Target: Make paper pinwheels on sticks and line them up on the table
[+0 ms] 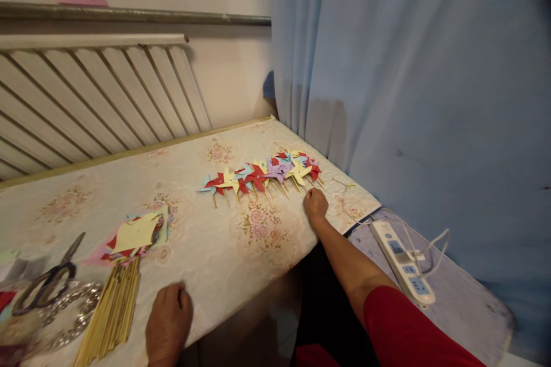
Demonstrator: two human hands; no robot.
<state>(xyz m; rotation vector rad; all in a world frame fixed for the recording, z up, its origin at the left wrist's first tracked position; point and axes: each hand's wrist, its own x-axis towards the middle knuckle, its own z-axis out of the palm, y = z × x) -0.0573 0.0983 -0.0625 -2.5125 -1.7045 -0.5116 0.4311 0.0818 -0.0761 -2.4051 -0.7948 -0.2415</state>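
Note:
My right hand (316, 205) is closed at the right end of a row of paper pinwheels (257, 176), its fingers around the thin stick of a yellow pinwheel (298, 172). The pinwheels are red, yellow, purple and light blue, and they lie overlapping with their sticks toward me. My left hand (169, 321) rests curled at the table's front edge, and I see nothing in it. To its left lies a bundle of thin wooden sticks (112, 309). Beyond the sticks is a stack of coloured paper pieces (136, 234), with a pale yellow one on top.
Dark-handled scissors (51, 281) and a coiled ring of shiny small pieces (71, 315) lie at the left. A flowered cloth covers the table (206, 223). A white power strip (402, 264) with a cable sits on a lower surface at right, beside a blue curtain (413, 97). A radiator (99, 97) stands behind.

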